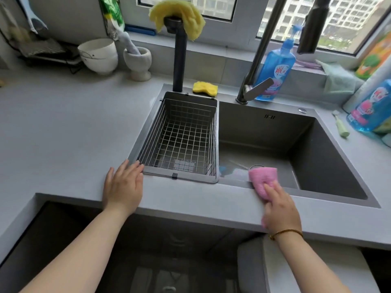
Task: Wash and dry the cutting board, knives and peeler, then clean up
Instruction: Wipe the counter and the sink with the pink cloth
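Grey kitchen countertop under a window, seen from the head camera looking down, with a dark sink sunk into it. An empty wire basket fills the sink's left end; the open basin lies to its right, with small blurred items near the drain that cannot be identified. At the back edge sit a tall faucet, a yellow sponge and a blue soap bottle.

The cutting board, knives and peeler are nowhere in view, so this is probably the clean-up stage.

The left hand lies flat on the countertop's front edge, fingers straight, tips touching the sink's front left corner and holding nothing. The right hand grips a pink cloth at the basin's front rim, fingers curled over it. The cloth sticks out beyond the fingers, away from the person, over the rim.

The front strip of countertop runs sideways between the two hands. The right hand holds the cloth, so any wipe would likely sweep left along that strip.
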